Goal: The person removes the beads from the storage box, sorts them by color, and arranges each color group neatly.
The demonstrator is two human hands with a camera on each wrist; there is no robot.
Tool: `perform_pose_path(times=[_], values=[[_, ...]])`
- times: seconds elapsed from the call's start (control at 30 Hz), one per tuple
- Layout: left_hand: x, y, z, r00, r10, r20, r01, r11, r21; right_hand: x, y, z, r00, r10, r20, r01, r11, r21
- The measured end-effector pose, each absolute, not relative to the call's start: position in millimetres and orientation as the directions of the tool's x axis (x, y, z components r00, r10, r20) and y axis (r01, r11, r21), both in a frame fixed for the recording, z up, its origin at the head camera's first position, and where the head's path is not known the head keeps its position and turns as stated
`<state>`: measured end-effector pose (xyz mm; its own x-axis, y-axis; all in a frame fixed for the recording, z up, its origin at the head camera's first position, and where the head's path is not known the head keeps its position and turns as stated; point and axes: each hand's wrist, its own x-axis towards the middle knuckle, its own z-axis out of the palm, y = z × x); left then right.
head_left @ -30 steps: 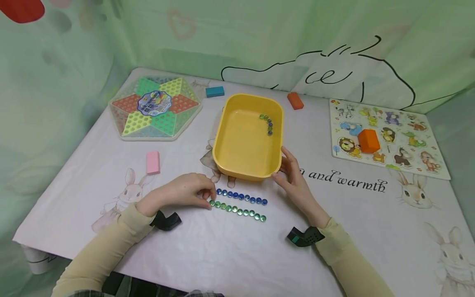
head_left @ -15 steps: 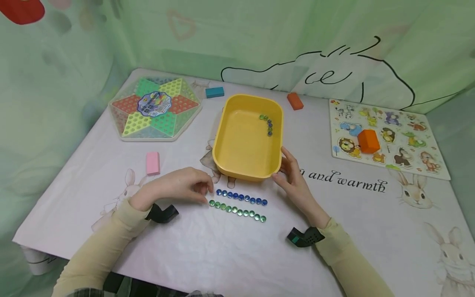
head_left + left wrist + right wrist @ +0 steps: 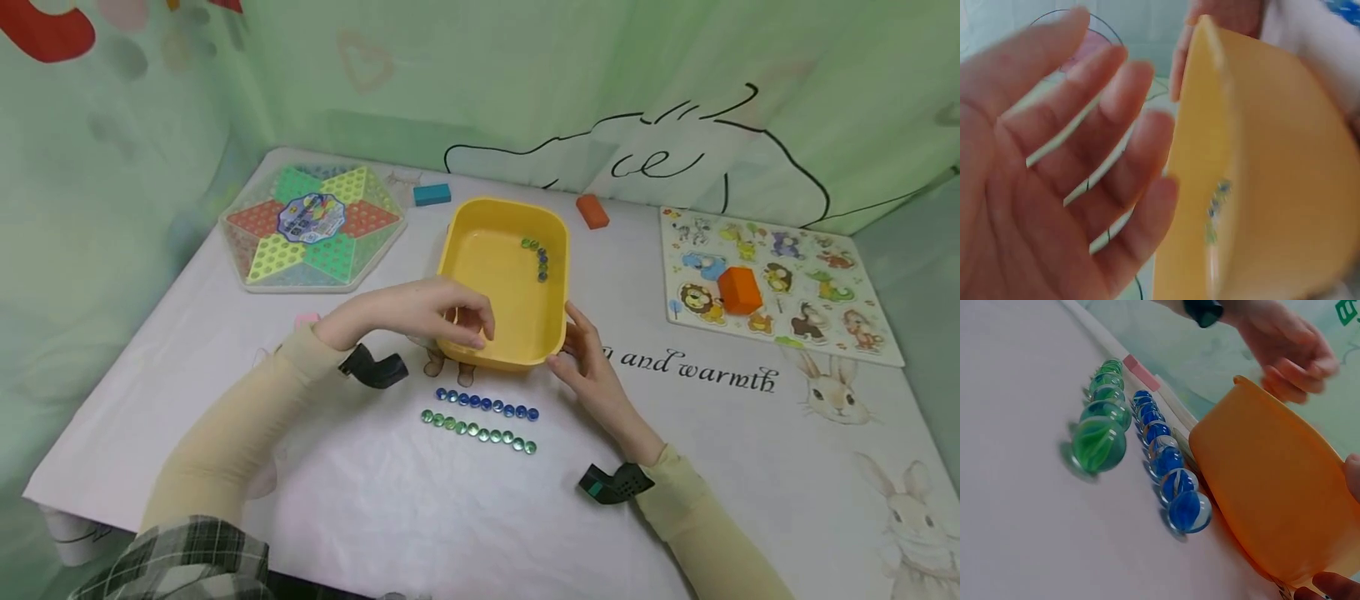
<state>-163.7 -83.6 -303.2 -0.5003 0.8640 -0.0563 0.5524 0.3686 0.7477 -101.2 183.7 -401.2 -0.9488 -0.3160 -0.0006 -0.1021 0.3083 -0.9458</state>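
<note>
Over the near left part of a yellow plastic tub hovers my left hand. Its fingers are loosely bent, and the left wrist view shows nothing on the palm. My right hand holds the tub's near right corner, thumb at the front and fingers along the right side. Several green and blue marbles lie in the tub near its right wall. In front of the tub, a row of blue glass marbles runs beside a row of green glass marbles on the white tablecloth.
A hexagonal Chinese checkers board lies at the back left. Around the tub are a blue block, an orange-red block and a mostly covered pink block. An animal puzzle board at right bears an orange block.
My left hand has left the left end of the green marble row and moved up and right over the tub. The right hand stays at the tub's corner, and both rows look the same.
</note>
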Motion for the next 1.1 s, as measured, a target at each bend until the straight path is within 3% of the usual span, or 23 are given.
perform_pose_path(times=[0.2, 0.4, 0.7, 0.97, 1.1], values=[[-186, -41, -297, -0.723, 0.689, -0.049, 0.442, 0.517, 0.733, -100, 184, -401, -0.947, -0.32, -0.013, -0.089, 0.302, -0.949], [-210, -11, -303, -0.831, 0.554, -0.056, 0.36, 0.611, 0.705, -100, 183, -400, -0.948, -0.319, -0.011, -0.093, 0.307, -0.947], [-239, 14, -325, -0.868, 0.489, -0.087, 0.31, 0.671, 0.674, -100, 183, -399, -0.951, -0.307, -0.026, -0.081, 0.328, -0.941], [-249, 27, -337, -0.851, 0.466, -0.24, 0.344, 0.841, 0.417, -100, 184, -400, -0.953, -0.303, -0.019, -0.088, 0.335, -0.938], [-248, 31, -343, -0.848, 0.461, -0.262, 0.356, 0.861, 0.363, -100, 184, -400, -0.951, -0.307, -0.016, -0.095, 0.343, -0.934]])
